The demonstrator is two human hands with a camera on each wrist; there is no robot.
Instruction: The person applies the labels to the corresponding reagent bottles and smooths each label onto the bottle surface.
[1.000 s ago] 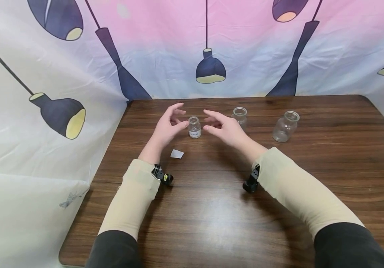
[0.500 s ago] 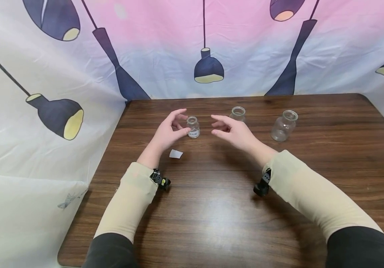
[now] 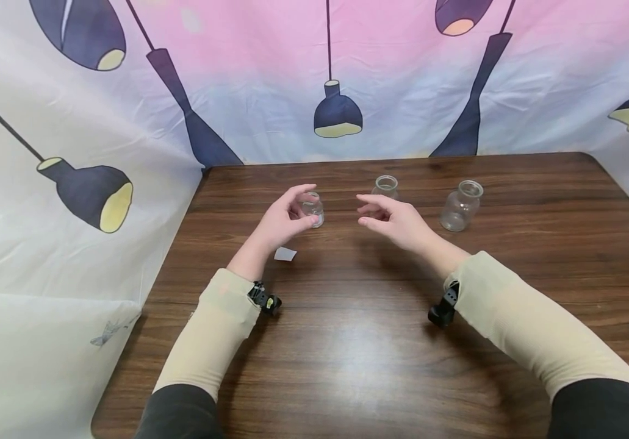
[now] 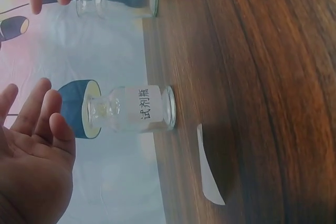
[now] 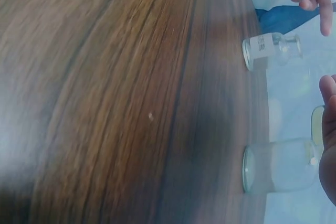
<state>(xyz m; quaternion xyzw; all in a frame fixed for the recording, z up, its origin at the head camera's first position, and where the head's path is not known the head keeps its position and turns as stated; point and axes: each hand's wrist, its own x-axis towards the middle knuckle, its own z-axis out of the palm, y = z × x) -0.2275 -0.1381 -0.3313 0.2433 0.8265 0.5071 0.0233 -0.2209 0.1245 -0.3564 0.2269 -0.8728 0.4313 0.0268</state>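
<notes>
A small glass bottle (image 3: 317, 211) with a white label of printed characters (image 4: 145, 103) stands upright on the wooden table. My left hand (image 3: 285, 218) is held beside it with fingers spread, overlapping its left part in the head view. In the left wrist view, a gap shows between those fingers and the bottle's neck. My right hand (image 3: 396, 224) hovers to the right, fingers loosely bent and holding nothing. Behind that hand is a wide-mouthed glass jar (image 3: 385, 185), its lower part hidden in the head view.
Farther right stands another clear glass jar (image 3: 460, 210). A small white piece of paper (image 3: 285, 254) lies on the table in front of the labelled bottle, one edge curling up in the left wrist view. A printed cloth (image 3: 270, 110) hangs behind the table's far edge.
My left hand has shifted a little right and now overlaps the labelled bottle in the head view. My right hand has drawn away to the right and toward me. The bottle and jars stay put.
</notes>
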